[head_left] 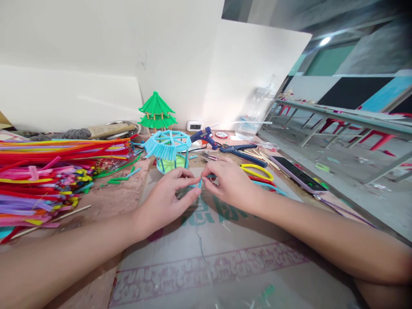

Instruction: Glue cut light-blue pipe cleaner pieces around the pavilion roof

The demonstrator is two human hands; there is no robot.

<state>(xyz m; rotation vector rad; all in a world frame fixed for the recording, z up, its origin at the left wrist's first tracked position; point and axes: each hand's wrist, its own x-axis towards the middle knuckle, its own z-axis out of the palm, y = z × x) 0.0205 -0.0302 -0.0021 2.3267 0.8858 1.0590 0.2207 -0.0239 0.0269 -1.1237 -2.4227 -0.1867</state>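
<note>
Above the mat, my left hand (169,195) and my right hand (230,182) meet at their fingertips. Both pinch a short light-blue piece of pipe cleaner (200,183), partly hidden by the fingers. Just behind my left hand stands a small pavilion model (167,143) of light-blue pipe cleaners, with a ribbed roof section on one side and open spokes elsewhere. Its base is pale green. Farther back rises a green two-tiered pagoda roof (156,112) on small tan posts.
Bundled pipe cleaners (58,171) in many colours fill the left. Behind my hands are a blue glue gun (207,138), blue-handled pliers (243,152) and a small digital clock (195,125). Yellow loops (257,171) and a phone (298,174) lie right. A printed mat (167,266) covers the front.
</note>
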